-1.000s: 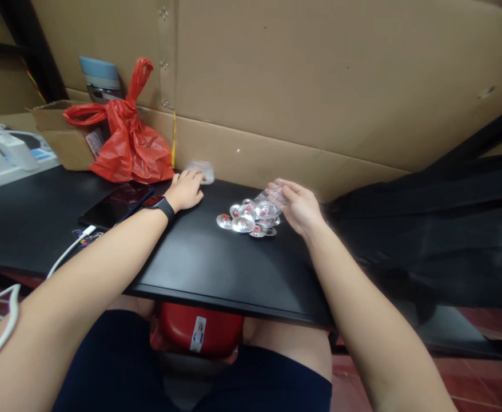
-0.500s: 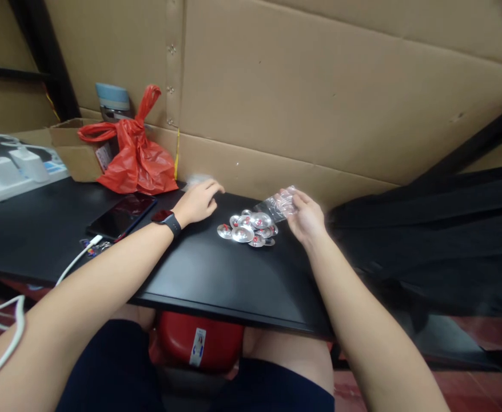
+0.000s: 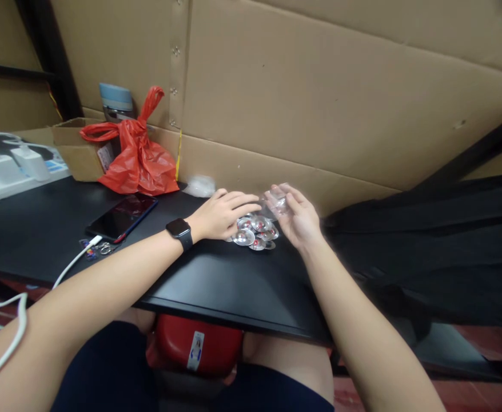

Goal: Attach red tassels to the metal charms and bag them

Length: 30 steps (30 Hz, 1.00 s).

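Several shiny silver discs with red centres [image 3: 244,237] lie in a loose heap on the black table [image 3: 234,280]. My left hand [image 3: 223,214], with a watch [image 3: 179,229] on its wrist, reaches over the left side of the heap, fingers stretched out and holding nothing that I can see. It hides some of the discs. In my right hand [image 3: 301,220], just right of the heap, is a clear plastic bag [image 3: 277,202], gripped between thumb and fingers above the table. Whether the bag has anything in it I cannot tell.
Crumpled clear plastic [image 3: 200,186] lies by the cardboard wall [image 3: 298,103]. To the left are a tied red bag [image 3: 137,160], a cardboard box [image 3: 77,151], a blue-lidded bottle [image 3: 116,98], a phone [image 3: 122,217] on a white cable, and a power strip [image 3: 23,186]. Dark cloth [image 3: 426,240] hangs at right.
My left hand has moved right, from beside the crumpled plastic to over the heap's left side. My right hand keeps the clear bag and has shifted slightly left.
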Each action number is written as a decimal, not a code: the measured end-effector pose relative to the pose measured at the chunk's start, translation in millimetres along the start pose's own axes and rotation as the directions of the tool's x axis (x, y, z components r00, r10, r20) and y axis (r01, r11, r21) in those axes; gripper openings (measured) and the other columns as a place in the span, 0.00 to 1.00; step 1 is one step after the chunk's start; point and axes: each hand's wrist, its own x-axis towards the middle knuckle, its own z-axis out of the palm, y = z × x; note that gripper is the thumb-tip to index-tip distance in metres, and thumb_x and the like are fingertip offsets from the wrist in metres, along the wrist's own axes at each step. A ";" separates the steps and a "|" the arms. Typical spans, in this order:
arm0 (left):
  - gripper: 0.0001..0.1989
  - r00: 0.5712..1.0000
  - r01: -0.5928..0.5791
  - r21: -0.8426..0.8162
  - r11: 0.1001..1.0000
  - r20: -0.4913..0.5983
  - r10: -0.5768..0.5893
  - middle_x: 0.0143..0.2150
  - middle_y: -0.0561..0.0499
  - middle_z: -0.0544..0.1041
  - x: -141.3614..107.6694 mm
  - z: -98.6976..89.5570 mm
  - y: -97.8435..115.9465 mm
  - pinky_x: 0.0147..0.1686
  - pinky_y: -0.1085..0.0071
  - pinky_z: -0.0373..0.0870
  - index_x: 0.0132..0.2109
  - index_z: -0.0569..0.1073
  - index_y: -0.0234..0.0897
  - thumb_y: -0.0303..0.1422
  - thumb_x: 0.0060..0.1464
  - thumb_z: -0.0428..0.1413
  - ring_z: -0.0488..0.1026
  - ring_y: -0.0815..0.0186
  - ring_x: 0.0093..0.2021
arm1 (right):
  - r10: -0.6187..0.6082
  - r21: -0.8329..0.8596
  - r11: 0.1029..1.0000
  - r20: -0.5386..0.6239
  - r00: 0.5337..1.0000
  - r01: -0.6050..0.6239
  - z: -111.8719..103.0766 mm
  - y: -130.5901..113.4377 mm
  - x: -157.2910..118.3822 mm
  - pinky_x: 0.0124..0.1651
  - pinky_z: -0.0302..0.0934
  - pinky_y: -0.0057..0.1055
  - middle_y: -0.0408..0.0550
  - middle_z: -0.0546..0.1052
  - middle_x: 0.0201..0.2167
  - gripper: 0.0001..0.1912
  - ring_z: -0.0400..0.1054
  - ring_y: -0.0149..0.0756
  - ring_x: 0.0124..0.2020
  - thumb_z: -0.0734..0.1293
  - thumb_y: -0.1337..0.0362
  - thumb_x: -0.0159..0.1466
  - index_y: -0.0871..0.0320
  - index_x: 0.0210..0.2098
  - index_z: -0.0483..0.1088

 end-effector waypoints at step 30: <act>0.18 0.997 -0.051 0.153 0.987 -0.047 0.059 0.65 0.49 0.73 3.7 0.8 7.8 0.54 0.58 0.57 0.58 0.73 0.50 0.27 0.68 0.49 0.66 0.59 0.66 | 0.114 -0.046 0.993 0.103 0.988 -0.110 45.9 -2.2 -18.4 0.57 0.71 0.43 0.48 0.79 0.53 0.12 0.72 0.44 0.57 0.70 0.55 0.64 0.50 0.46 0.72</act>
